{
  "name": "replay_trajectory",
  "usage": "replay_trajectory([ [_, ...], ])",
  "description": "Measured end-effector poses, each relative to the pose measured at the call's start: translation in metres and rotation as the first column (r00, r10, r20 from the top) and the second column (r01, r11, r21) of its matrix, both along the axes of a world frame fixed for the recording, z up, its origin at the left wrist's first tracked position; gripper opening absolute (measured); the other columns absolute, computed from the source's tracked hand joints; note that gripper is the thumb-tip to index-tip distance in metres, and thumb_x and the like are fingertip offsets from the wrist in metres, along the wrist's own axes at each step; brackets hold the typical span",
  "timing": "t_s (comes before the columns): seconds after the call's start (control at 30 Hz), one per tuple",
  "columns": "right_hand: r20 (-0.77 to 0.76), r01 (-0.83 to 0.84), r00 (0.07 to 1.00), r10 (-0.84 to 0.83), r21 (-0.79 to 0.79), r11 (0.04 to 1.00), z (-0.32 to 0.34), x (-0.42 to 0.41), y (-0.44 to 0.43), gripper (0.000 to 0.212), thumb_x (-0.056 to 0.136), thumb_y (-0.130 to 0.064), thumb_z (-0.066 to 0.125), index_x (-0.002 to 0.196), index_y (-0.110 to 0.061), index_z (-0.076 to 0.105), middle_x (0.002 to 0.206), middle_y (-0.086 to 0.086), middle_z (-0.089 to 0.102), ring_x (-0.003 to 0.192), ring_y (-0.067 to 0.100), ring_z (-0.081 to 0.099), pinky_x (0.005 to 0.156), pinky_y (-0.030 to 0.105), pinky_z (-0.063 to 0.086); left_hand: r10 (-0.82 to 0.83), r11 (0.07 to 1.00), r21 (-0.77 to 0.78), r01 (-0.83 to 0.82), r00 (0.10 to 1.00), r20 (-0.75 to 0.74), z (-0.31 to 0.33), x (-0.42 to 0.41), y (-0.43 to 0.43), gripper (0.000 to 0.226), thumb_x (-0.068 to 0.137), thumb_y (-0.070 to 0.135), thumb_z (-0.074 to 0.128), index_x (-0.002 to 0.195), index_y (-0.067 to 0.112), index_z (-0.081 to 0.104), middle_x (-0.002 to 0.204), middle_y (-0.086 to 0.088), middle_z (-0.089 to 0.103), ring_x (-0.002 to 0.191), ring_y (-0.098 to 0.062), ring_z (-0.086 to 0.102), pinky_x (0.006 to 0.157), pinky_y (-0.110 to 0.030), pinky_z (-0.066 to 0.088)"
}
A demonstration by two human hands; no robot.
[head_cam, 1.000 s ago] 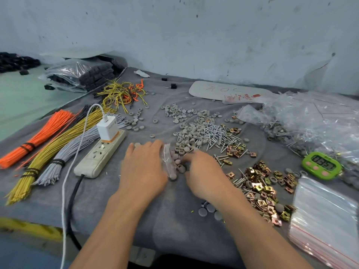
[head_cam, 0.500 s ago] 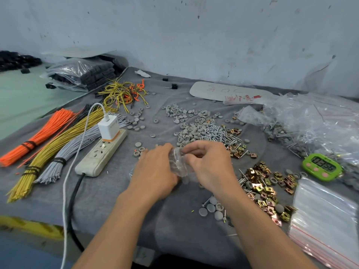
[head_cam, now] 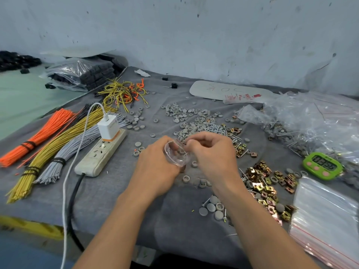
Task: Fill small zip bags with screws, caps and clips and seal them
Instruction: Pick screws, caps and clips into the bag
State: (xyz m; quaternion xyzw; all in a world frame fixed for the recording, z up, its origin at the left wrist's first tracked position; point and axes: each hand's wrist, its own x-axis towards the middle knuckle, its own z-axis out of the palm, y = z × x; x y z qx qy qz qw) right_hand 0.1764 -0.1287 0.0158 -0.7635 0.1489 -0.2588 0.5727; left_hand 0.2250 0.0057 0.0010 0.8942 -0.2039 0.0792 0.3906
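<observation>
Both my forearms reach forward, and the hands meet in the middle. My left hand [head_cam: 155, 164] grips the small zip bag [head_cam: 175, 156] with curled fingers. My right hand [head_cam: 211, 158], knuckles up, pinches its rim.

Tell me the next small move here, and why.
Probably release whatever the right hand pinches into the zip bag: the left hand holds it gaping open, the right hand sits at its mouth, and only a few grey caps show inside.

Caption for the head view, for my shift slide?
Left hand holds a small zip bag, right hand pinching at its mouth, over a grey cloth strewn with caps, screws and clips.
</observation>
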Motion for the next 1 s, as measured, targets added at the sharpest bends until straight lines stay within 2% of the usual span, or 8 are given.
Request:
replay_trajectory([
  [0.1, -0.103, 0.053, 0.992, -0.069, -0.149, 0.987, -0.002, 0.001, -0.009, 0.024, 0.086, -0.009, 0.072, 0.082, -0.031, 0.080, 0.078, -0.016, 0.077, 0.069, 0.003, 0.071, 0.074, 0.030, 0.060, 0.109, 0.987, -0.115, -0.110, 0.994, -0.015, 0.004, -0.001, 0.004, 0.036, 0.072, 0.046, 0.083, 0.091, 0.034, 0.055, 0.091, 0.015, 0.067, 0.089, -0.015, 0.061, 0.065, -0.025, 0.041],
  [0.2, -0.344, -0.247, 0.933, 0.109, -0.388, 0.888, -0.010, -0.003, -0.003, 0.034, 0.090, -0.007, 0.063, 0.110, -0.030, 0.078, 0.089, -0.017, 0.075, 0.082, -0.009, 0.066, 0.081, 0.010, 0.049, 0.153, 0.973, -0.171, -0.152, 0.988, -0.003, 0.008, -0.003, 0.006, 0.043, 0.071, 0.044, 0.083, 0.100, 0.036, 0.052, 0.099, 0.014, 0.066, 0.095, -0.017, 0.060, 0.071, -0.031, 0.040],
  [0.27, -0.481, -0.401, 0.864, 0.146, -0.486, 0.776, -0.014, -0.005, 0.003, 0.041, 0.088, -0.009, 0.060, 0.118, -0.033, 0.075, 0.091, -0.012, 0.073, 0.089, 0.000, 0.068, 0.077, 0.013, 0.048, 0.156, 0.965, -0.215, -0.151, 0.988, 0.003, 0.011, -0.005, 0.006, 0.047, 0.070, 0.043, 0.081, 0.106, 0.040, 0.051, 0.101, 0.015, 0.065, 0.096, -0.013, 0.060, 0.075, -0.033, 0.042],
  [0.37, -0.516, -0.404, 0.853, 0.077, -0.561, 0.723, -0.014, -0.006, 0.005, 0.026, 0.087, -0.013, 0.062, 0.103, -0.031, 0.074, 0.100, 0.005, 0.075, 0.098, 0.026, 0.070, 0.084, 0.031, 0.056, 0.133, 0.951, -0.278, -0.134, 0.991, -0.022, 0.016, -0.010, 0.005, 0.047, 0.066, 0.045, 0.076, 0.107, 0.042, 0.054, 0.101, 0.019, 0.066, 0.093, 0.001, 0.060, 0.072, -0.027, 0.044],
  [0.5, -0.516, -0.384, 0.856, 0.030, -0.596, 0.705, -0.011, -0.007, 0.003, 0.018, 0.086, -0.012, 0.064, 0.077, -0.028, 0.063, 0.085, 0.011, 0.071, 0.086, 0.032, 0.069, 0.068, 0.029, 0.049, 0.121, 0.956, -0.267, -0.125, 0.992, -0.030, 0.015, -0.009, 0.005, 0.046, 0.067, 0.043, 0.075, 0.108, 0.041, 0.054, 0.102, 0.019, 0.066, 0.093, -0.002, 0.060, 0.074, -0.030, 0.044],
  [0.67, -0.425, -0.234, 0.905, -0.005, -0.508, 0.829, -0.010, -0.006, -0.003, 0.030, 0.081, -0.005, 0.066, 0.067, -0.032, 0.065, 0.082, -0.001, 0.073, 0.079, 0.020, 0.070, 0.072, 0.026, 0.055, 0.133, 0.991, 0.007, -0.135, 0.983, 0.123, 0.010, -0.005, 0.003, 0.048, 0.069, 0.039, 0.081, 0.109, 0.035, 0.055, 0.101, 0.008, 0.067, 0.098, -0.025, 0.057, 0.082, -0.040, 0.044],
  [0.8, -0.147, -0.022, 0.989, -0.007, -0.197, 0.980, -0.002, -0.006, -0.002, 0.025, 0.078, -0.004, 0.078, 0.065, -0.026, 0.075, 0.063, -0.011, 0.073, 0.058, 0.002, 0.067, 0.057, 0.014, 0.053, 0.067, 0.983, 0.158, -0.091, 0.987, 0.147, 0.006, -0.006, -0.002, 0.050, 0.069, 0.040, 0.080, 0.112, 0.034, 0.056, 0.104, 0.005, 0.069, 0.100, -0.027, 0.057, 0.102, -0.045, 0.041],
  [1.0, -0.009, -0.105, 0.994, 0.105, -0.042, 0.994, -0.007, -0.002, 0.009, 0.028, 0.078, 0.004, 0.073, 0.067, -0.023, 0.078, 0.070, -0.005, 0.077, 0.069, 0.013, 0.075, 0.069, 0.032, 0.061, -0.062, 0.987, 0.154, 0.050, 0.995, 0.076, 0.005, -0.011, -0.015, 0.036, 0.071, 0.030, 0.072, 0.102, 0.036, 0.054, 0.094, 0.008, 0.068, 0.098, -0.020, 0.055, 0.081, -0.029, 0.027],
])
